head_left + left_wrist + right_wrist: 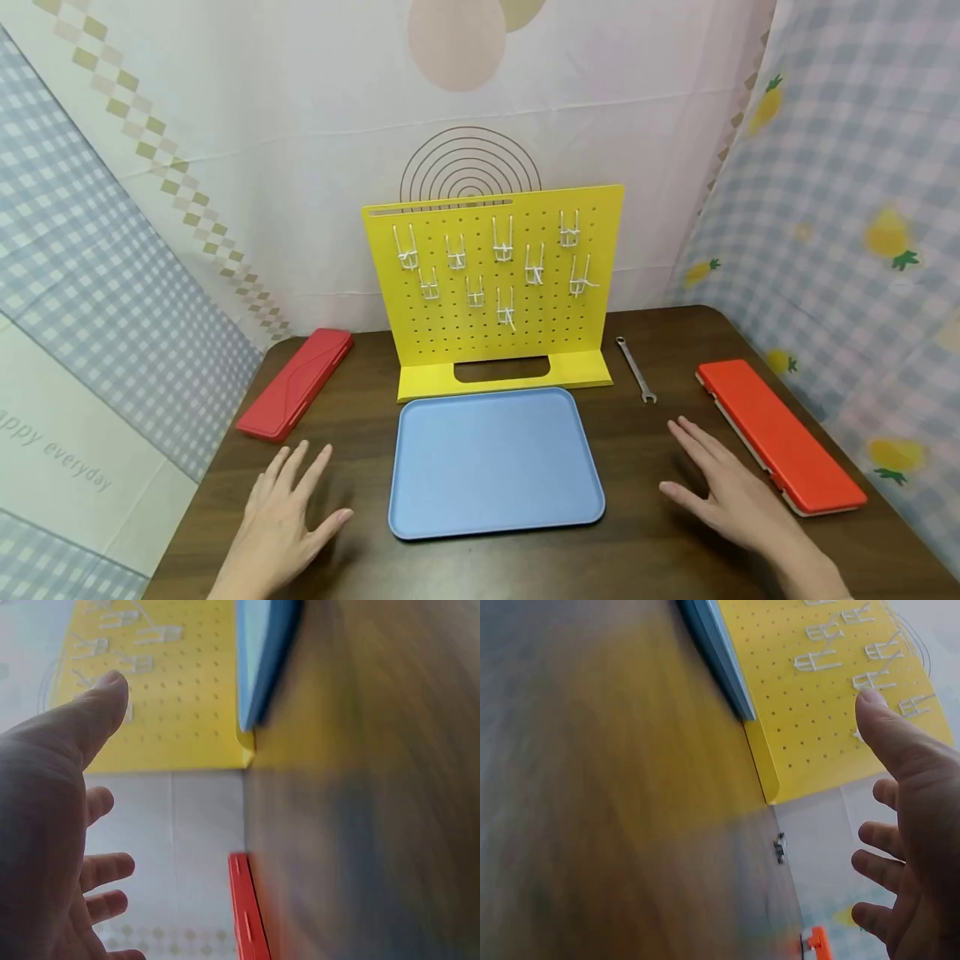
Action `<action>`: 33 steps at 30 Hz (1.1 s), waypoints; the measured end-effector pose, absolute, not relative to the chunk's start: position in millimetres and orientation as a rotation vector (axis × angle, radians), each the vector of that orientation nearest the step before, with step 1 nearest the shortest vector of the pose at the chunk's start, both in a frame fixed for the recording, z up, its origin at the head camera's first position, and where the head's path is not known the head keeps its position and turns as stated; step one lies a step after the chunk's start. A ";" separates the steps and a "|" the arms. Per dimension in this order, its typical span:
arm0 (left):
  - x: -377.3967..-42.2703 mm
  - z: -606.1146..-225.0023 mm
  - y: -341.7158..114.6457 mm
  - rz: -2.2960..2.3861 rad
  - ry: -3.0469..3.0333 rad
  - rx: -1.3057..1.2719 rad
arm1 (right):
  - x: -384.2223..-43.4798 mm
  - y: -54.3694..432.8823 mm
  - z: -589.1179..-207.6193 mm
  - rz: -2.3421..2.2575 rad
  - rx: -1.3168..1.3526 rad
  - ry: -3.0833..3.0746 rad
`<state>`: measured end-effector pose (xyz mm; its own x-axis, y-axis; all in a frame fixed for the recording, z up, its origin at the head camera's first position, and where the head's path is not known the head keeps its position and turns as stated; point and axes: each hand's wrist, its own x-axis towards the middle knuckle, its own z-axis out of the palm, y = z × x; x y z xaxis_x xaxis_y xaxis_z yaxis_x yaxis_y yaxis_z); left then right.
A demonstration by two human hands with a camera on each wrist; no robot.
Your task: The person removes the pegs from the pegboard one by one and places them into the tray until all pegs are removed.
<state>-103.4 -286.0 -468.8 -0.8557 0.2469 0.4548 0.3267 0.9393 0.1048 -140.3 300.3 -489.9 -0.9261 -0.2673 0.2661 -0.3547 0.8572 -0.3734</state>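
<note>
My left hand [279, 518] is held over the table at the left, fingers spread, holding nothing. Beyond its fingertips lies a dark red flat case [298, 383]. On the right, my right hand [726, 492] hovers with fingers extended and thumb apart, also holding nothing. Beside it is a bright orange-red flat case [780, 435], and farther back a metal combination wrench [636, 370]. Between the hands lies a blue tray [497, 463] with nothing on it. Both wrist views show each palm [37, 840] with the fingers loosely apart.
A yellow pegboard [442, 329] stands upright behind the tray, with several white wire hooks [503, 242] on it. All rests on a dark wooden table [517, 571]. Patterned cloth [300, 100] hangs behind and at both sides.
</note>
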 end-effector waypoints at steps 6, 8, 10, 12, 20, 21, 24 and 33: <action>-121.7 -466.8 -260.1 -0.390 -2.659 -0.471 | -152.3 287.6 -491.2 0.740 0.538 -2.777; -129.6 -467.2 -252.6 -0.456 -2.683 -0.476 | -157.6 282.5 -491.1 0.768 0.545 -2.765; -139.5 -468.4 -247.1 -0.536 -2.712 -0.469 | -164.2 276.8 -489.7 0.831 0.538 -2.750; -151.6 -471.3 -243.3 -0.644 -2.743 -0.449 | -173.3 269.8 -488.9 0.920 0.511 -2.724; -198.5 -501.7 -239.5 -1.199 -2.788 -0.185 | -219.0 236.2 -497.6 1.511 0.415 -2.632; -202.0 -505.6 -238.9 -1.232 -2.789 -0.167 | -224.2 234.1 -499.9 1.563 0.393 -2.631; -208.4 -512.7 -235.4 -1.302 -2.781 -0.130 | -237.7 231.0 -506.3 1.609 0.321 -2.643; -223.8 -517.0 -230.8 -1.384 -2.759 -0.015 | -271.4 226.8 -519.8 1.588 0.090 -2.567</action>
<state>-223.8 -230.8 -517.0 -0.9985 -0.0156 0.0534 0.0335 0.5982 0.8006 -271.4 226.8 -519.8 -0.9908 0.0136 0.1345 -0.1143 0.4469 -0.8873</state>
